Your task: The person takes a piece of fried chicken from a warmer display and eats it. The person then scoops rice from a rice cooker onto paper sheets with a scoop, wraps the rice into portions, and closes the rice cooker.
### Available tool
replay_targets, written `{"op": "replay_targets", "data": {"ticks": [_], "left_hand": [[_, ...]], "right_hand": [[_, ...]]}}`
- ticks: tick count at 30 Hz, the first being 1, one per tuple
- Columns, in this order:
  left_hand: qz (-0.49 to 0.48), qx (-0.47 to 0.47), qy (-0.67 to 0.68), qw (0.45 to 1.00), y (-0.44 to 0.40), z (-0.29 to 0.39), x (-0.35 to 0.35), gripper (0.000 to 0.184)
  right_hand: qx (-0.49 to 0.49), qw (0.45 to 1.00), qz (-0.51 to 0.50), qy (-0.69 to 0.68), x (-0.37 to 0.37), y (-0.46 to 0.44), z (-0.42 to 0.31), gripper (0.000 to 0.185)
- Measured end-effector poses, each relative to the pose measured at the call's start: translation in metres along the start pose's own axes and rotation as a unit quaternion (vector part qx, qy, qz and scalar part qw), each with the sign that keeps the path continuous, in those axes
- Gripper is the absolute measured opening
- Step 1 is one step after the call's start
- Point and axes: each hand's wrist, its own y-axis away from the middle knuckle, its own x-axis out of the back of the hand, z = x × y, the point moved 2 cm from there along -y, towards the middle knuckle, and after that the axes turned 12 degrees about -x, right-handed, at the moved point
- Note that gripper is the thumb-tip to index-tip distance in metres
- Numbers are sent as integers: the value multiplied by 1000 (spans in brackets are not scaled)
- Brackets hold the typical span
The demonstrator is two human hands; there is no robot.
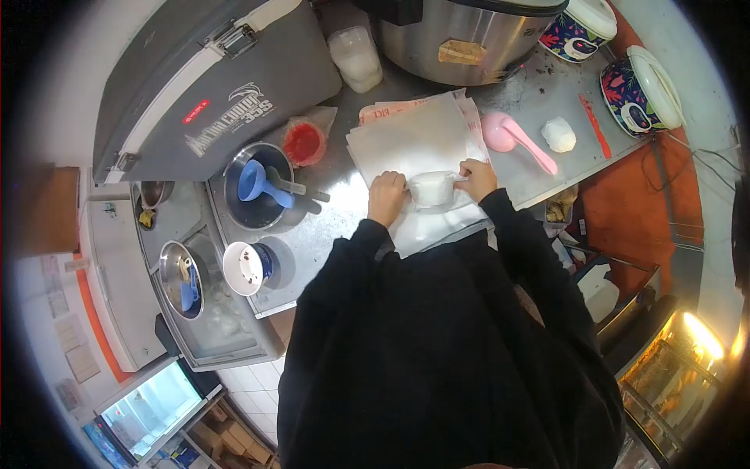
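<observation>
On the metal counter lies a stack of white paper sheets [406,144]. A white wrapped bundle [431,189] rests on the front part of the stack, between my two hands. My left hand [387,197] is closed at the left end of the bundle, its fingers pinching the white wrapping. At the right end my right hand [477,180] is also closed, with its fingers on the twisted wrapping. What is inside the bundle is hidden. A pink scoop [512,137] lies to the right of the papers, and a white lump [558,134] is beyond it.
Left of the papers are a steel bowl [234,205] with a blue scoop [258,184], a white tub [247,268] and a bag of red stuff [303,144]. A grey cooler box [234,94] and a large steel cooker [461,43] stand at the back.
</observation>
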Motion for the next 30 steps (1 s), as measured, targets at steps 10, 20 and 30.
{"op": "replay_targets", "data": {"ticks": [10,20,30], "left_hand": [[40,-65,114,990,26,11,0,26],[-88,138,262,951,-13,-40,-23,11],[-310,149,377,860,-55,-27,13,23]], "right_hand": [[180,973,146,-18,-18,28,-3,21],[56,986,-44,154,-17,-30,1,16],[87,940,-328,24,-22,-65,8,37]]}}
